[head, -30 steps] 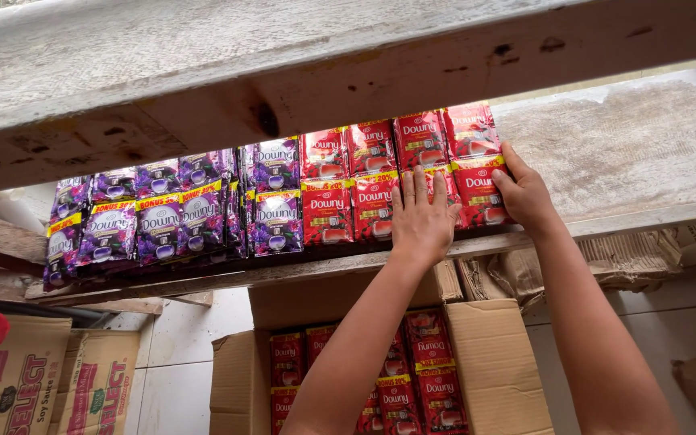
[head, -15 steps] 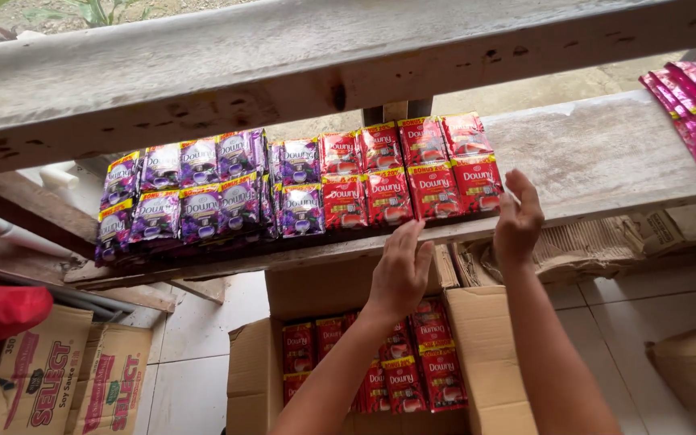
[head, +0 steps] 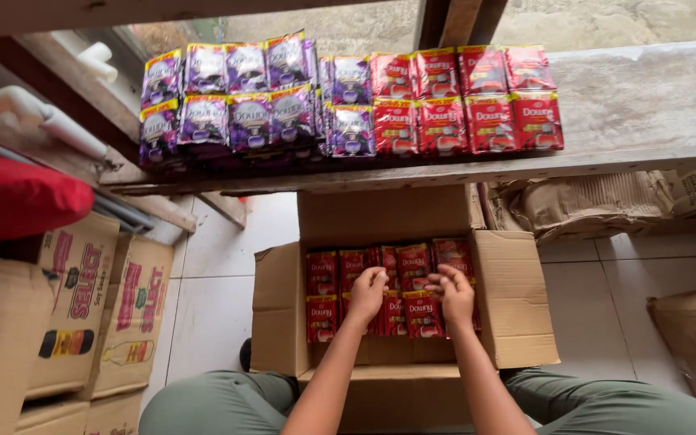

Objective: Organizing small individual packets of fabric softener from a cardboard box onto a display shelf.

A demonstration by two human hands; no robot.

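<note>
Both hands reach into an open cardboard box (head: 517, 298) on the floor: the left hand (head: 366, 292) and right hand (head: 453, 294) rest on red sachets (head: 412, 278) inside. Purple sachets (head: 235, 101) line the wooden shelf (head: 646, 105) along its left end.

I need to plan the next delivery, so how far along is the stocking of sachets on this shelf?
Done: purple sachets and red sachets already lie in rows on the wooden shelf. In hand: the left hand and right hand are both down in the open cardboard box, on the red packs there. Left: the box still holds plenty, and the shelf's right part is bare.
</note>
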